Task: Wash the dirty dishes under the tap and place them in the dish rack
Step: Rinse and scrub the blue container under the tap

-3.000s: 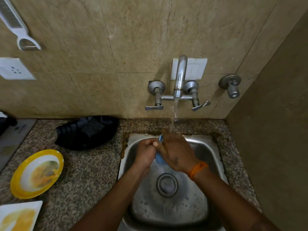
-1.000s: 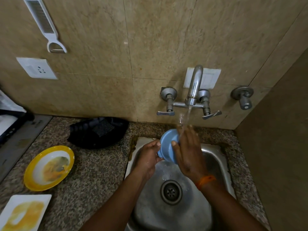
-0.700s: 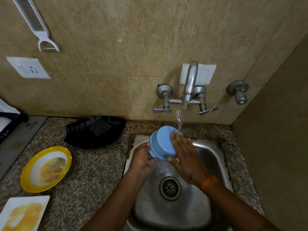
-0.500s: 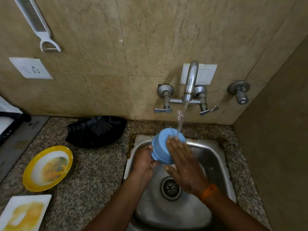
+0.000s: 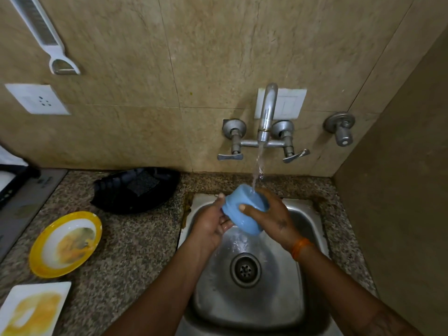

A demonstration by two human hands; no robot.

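Bowl (image 5: pixel 243 212): under tap (image 5: pixel 266 112), base up toward stream, between both hands. Left hand (image 5: pixel 210 225) grips rim; right hand (image 5: pixel 271 217) curls over wall.

The white square plate (image 5: pixel 31 309) is cut off at the bottom left corner. The hands hide part of the blue bowl (image 5: pixel 244 210). A black rack (image 5: pixel 9 180) runs off the left edge.
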